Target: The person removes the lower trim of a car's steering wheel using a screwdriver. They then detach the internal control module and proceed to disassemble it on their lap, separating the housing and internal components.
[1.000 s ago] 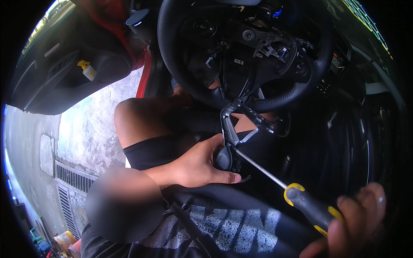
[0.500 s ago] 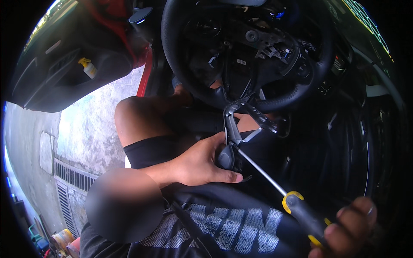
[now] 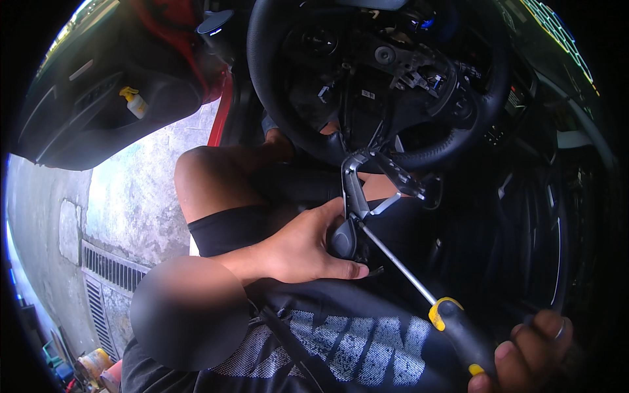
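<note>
Person's left hand (image 3: 301,247) grips angular silver-and-black plastic trim piece (image 3: 354,195); right hand (image 3: 529,357) curls round handle end of yellow-and-black steel-shafted screwdriver (image 3: 453,322), tip at trim, just right of left hand.

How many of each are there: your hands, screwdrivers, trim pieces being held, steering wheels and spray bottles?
Hands: 2, left hand and right hand
Screwdriver: 1
Trim piece: 1
Steering wheel: 1
Spray bottle: 1
Total: 6
</note>
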`<state>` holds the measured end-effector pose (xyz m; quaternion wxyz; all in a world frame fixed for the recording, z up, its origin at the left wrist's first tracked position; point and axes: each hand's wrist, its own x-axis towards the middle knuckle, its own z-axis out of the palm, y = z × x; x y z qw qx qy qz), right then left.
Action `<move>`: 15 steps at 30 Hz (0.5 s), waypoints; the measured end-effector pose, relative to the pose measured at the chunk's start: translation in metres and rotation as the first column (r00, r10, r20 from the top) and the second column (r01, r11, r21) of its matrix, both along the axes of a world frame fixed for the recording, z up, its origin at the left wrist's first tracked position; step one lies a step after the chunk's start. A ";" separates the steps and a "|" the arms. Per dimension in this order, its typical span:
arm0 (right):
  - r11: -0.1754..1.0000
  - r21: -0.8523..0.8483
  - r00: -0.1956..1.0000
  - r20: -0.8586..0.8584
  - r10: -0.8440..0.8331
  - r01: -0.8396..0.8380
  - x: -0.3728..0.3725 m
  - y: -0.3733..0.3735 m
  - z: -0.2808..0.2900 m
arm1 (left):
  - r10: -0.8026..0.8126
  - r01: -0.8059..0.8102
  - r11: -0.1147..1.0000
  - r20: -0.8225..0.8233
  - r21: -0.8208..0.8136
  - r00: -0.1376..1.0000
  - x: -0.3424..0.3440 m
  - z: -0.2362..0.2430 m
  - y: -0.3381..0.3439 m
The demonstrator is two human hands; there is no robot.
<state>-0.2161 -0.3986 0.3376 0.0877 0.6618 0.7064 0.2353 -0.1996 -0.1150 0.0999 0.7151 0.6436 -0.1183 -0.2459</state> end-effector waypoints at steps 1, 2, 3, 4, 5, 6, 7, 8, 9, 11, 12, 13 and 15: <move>1.000 0.030 1.000 0.012 0.003 -0.004 0.000 0.000 -0.005 | -0.001 0.001 1.000 0.023 0.009 1.000 0.000 0.000 0.001; 0.998 0.060 1.000 0.024 0.006 -0.007 -0.001 -0.001 -0.009 | -0.003 0.002 1.000 0.047 0.018 0.999 0.000 0.000 0.002; 0.997 0.075 1.000 0.018 -0.012 0.010 -0.001 -0.001 -0.011 | -0.006 0.004 1.000 0.070 0.027 0.998 0.000 0.000 0.002; 0.996 0.089 0.999 0.013 -0.029 0.028 -0.002 -0.001 -0.012 | 0.010 -0.014 0.999 0.118 0.040 0.993 -0.001 -0.003 0.002; 0.993 0.107 0.999 0.006 -0.046 0.045 -0.003 -0.002 -0.013 | 0.025 -0.034 0.998 0.166 0.056 0.986 -0.003 -0.009 0.000; 0.992 0.061 0.993 -0.010 -0.114 0.114 -0.005 -0.003 -0.010 | 0.038 -0.054 0.996 0.213 0.070 0.976 -0.004 -0.012 -0.001; 0.983 0.014 0.983 -0.024 -0.182 0.183 -0.008 -0.003 -0.004 | 0.044 -0.060 0.996 0.218 0.067 0.975 -0.005 -0.013 -0.001; 0.968 -0.037 0.968 -0.035 -0.249 0.248 -0.010 -0.003 0.001 | 0.052 -0.067 0.996 0.221 0.061 0.974 -0.005 -0.013 -0.002; 0.960 -0.055 0.961 -0.023 -0.276 0.274 -0.009 -0.003 0.001 | 0.059 -0.073 0.996 0.224 0.055 0.973 -0.005 -0.014 -0.002; 0.939 -0.046 0.939 -0.022 -0.343 0.341 -0.013 -0.010 0.000 | 0.061 -0.078 0.995 0.237 0.060 0.970 -0.004 -0.015 -0.002; 0.926 -0.040 0.926 -0.021 -0.376 0.375 -0.016 -0.015 -0.001 | 0.054 -0.074 0.994 0.237 0.076 0.970 -0.004 -0.015 -0.002; 0.909 -0.036 0.909 -0.021 -0.417 0.416 -0.022 -0.022 0.000 | 0.040 -0.063 0.994 0.236 0.091 0.971 -0.003 -0.015 -0.003; 0.763 -0.170 0.776 0.013 -0.631 0.624 -0.034 -0.043 0.000 | 0.031 -0.065 0.986 0.214 0.156 0.976 -0.006 -0.015 0.002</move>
